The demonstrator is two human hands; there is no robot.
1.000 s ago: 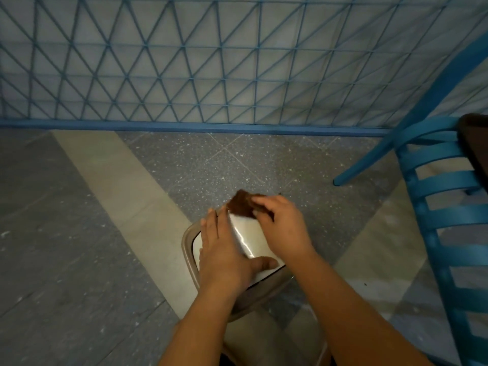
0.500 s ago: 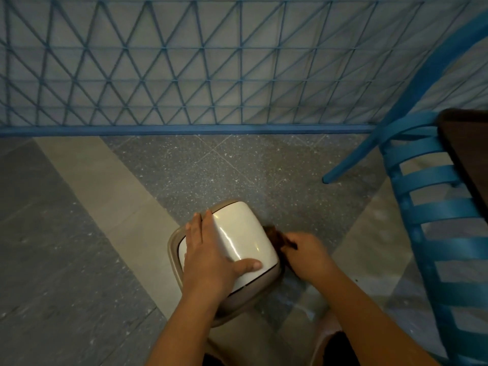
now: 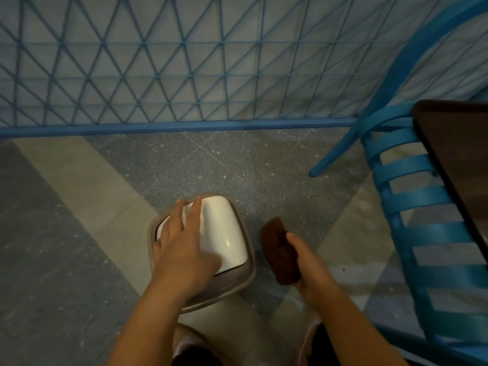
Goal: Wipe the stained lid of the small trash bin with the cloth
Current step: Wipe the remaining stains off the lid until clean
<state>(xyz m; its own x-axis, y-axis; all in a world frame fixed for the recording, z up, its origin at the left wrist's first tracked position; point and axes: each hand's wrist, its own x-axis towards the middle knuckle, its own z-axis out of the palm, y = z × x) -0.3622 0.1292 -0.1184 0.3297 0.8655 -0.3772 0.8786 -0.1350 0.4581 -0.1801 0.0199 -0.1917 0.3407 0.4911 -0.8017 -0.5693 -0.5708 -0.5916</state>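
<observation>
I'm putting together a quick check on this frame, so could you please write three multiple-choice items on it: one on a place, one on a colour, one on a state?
1. Where is the cloth?
A. on the lid
B. in the right hand, beside the bin
C. on the chair

2. What colour is the chair?
A. blue
B. red
C. white

3. What is the left hand doing?
A. hanging free
B. gripping the cloth
C. lying flat on the lid

Answers:
1 B: the right hand holds the cloth off to the right of the bin, clear of the lid.
2 A: its slats and legs are blue.
3 C: its palm and spread fingers lie on the white lid.
</observation>
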